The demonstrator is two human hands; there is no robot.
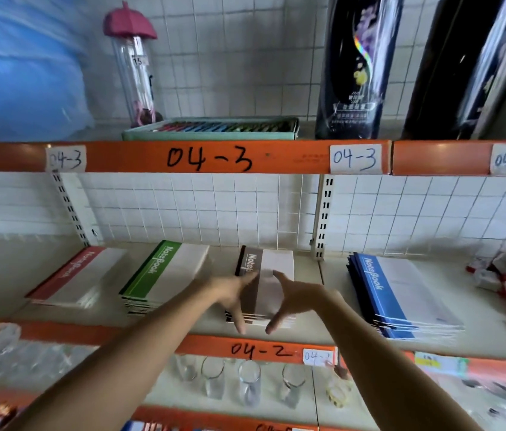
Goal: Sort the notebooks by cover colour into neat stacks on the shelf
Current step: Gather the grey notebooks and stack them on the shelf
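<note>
Brown stack: the brown notebooks (262, 284) lie in a pile at the middle of the shelf (313, 332), spines to the left, the near end close to the shelf's front edge.
Left hand: the left hand (233, 293) lies against the pile's left side, fingers (239, 321) straight and spread, pointing toward the near corner; it seems to be pressing the spines into line, not gripping.
Right hand: the right hand (292, 295) sits on the pile's right part, fingers (276, 321) straight and apart, reaching to the near edge, thumb lifted toward the back; it holds nothing.
Why held so: with a flat palm on each flank, the pile is probably being squared so its edges sit flush.
Green stack: the green notebooks (164, 275) lie just left of the brown ones, apart from them, angled slightly.
Red stack: the red notebooks (74, 276) lie farther left, a lower pile.
Blue stack: the blue notebooks (400, 297) lie right of the upright post, a thick pile whose lower covers fan out somewhat.
Progress: four colours already sit in separate piles, so the sorting looks nearly done; tidying remains, likely for the blue pile too.
Surroundings: drinking glasses (248, 381) stand on the shelf below, and a box of coloured pens (214, 129) rests on the one above.
</note>
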